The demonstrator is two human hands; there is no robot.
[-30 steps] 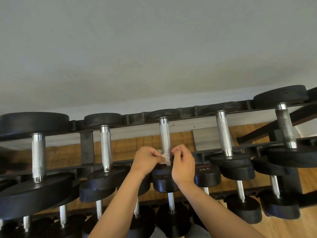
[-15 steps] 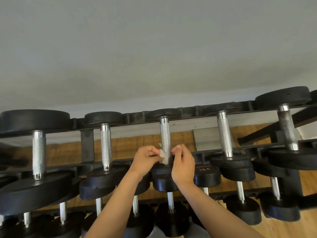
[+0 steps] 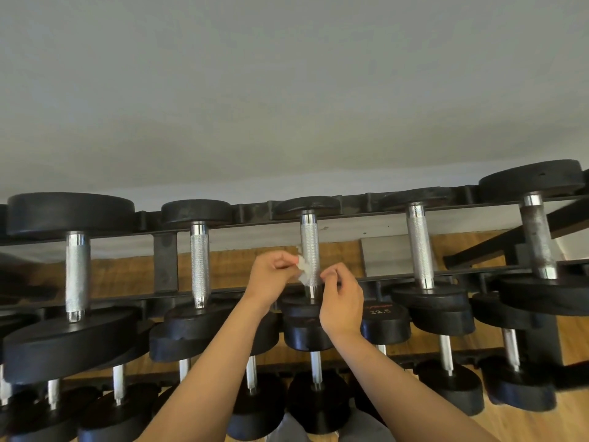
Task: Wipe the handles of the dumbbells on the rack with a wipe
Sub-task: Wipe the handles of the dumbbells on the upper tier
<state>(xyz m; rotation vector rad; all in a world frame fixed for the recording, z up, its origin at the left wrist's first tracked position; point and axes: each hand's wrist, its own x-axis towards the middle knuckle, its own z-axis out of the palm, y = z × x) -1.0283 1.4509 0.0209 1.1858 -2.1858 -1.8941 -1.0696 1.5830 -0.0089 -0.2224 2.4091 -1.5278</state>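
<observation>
Centre top-row dumbbell handle [image 3: 309, 244], wipe [image 3: 304, 272] wrapped round its lower end. Left hand [image 3: 271, 275], at 9 o'clock of the handle, pinches one wipe end; right hand [image 3: 342, 301], at 4 o'clock, pinches the other, fingers curled. Best: hold wipe taut, saw it round the knurling, work toward 12 o'clock. Readable: "22.5" on dumbbell head [image 3: 381, 317] at 4 o'clock; line above it blurred.

Knurled shiny metal handle [image 3: 309, 247], matt black rubbery dumbbell heads [image 3: 70, 212], thin white wipe [image 3: 305, 272], wood-grain floor [image 3: 229, 266].
</observation>
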